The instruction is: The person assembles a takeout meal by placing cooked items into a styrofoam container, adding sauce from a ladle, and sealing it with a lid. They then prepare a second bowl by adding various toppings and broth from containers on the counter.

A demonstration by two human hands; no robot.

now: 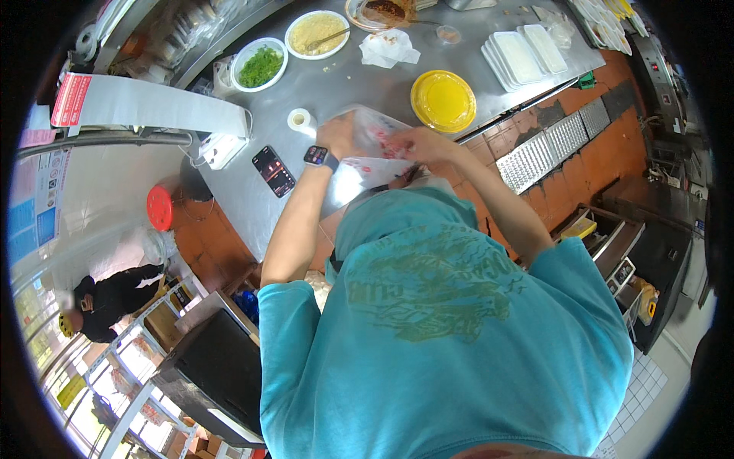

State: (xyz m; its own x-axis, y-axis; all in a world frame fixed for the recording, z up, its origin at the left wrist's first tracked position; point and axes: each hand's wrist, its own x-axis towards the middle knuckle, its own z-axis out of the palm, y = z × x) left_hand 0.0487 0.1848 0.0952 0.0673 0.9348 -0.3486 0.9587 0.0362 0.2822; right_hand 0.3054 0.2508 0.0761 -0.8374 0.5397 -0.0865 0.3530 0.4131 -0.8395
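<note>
A clear plastic bag with red print (375,136) is spread between my hands at the near edge of the steel table. My left hand (339,136), with a watch (316,156) on its wrist, reaches against the bag from the left; the film covers its fingers, so their closing is unclear. At the bag's right side my right hand (419,144) has its fingers closed on the plastic. What the bag contains, if anything, cannot be made out. Left of my left hand lie a phone (274,171) and a white paper roll (301,121).
Beyond the bag stand a yellow round container (443,101), bowls of chopped greens (260,67) and pale minced food (316,35), and crumpled tissue (389,49). White lidded trays (515,58) sit far right. A label printer (225,150) is at left. Another person (115,302) stands far left.
</note>
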